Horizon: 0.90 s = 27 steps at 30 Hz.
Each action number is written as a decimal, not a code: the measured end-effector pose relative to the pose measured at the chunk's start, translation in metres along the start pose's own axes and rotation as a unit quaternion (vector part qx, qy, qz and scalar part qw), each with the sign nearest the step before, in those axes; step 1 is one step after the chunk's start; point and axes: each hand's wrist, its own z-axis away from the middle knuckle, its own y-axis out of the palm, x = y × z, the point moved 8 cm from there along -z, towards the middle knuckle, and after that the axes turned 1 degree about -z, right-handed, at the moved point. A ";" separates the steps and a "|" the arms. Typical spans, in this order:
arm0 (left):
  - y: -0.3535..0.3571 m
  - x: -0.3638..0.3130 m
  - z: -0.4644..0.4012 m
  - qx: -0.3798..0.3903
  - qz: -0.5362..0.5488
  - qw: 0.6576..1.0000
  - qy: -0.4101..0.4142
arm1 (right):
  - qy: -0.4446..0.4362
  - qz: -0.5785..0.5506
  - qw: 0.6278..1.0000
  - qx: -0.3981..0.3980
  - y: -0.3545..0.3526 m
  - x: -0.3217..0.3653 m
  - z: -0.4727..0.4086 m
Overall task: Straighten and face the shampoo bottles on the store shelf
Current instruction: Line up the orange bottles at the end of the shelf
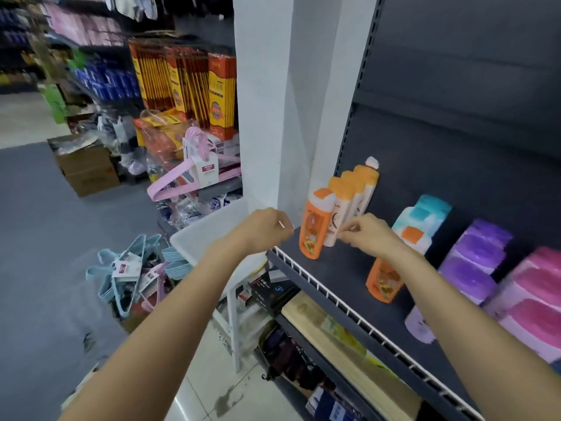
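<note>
A row of orange-capped shampoo bottles stands at the left end of the dark shelf point(343, 278). The front orange bottle point(314, 226) is upright. Behind it my right hand point(368, 233) pinches the lower edge of a pale bottle with an orange cap point(341, 205). My left hand point(267, 227) hovers just left of the shelf end with curled fingers, holding nothing I can make out. Another orange bottle point(384, 279) stands under my right wrist. Further right are teal-capped bottles point(425, 217), purple bottles point(473, 256) and pink bottles point(531, 299).
A white wire rail point(349, 311) lines the shelf's front edge. A white pillar point(273, 117) stands left of the shelf, with a white stool point(206, 235) below it. Hangers point(127, 268) lie heaped on the floor; boxes and goods crowd the aisle to the left.
</note>
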 end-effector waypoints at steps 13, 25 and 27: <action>-0.037 0.017 -0.165 0.088 0.010 0.990 0.110 | 0.099 -0.016 0.987 -0.123 -0.019 0.010 -0.099; -0.023 0.032 -0.236 0.185 0.058 0.955 0.222 | 0.183 -0.035 0.974 -0.129 0.005 0.013 -0.116; -0.016 0.031 -0.239 0.179 0.075 0.952 0.236 | 0.181 -0.039 0.974 -0.132 0.012 0.012 -0.118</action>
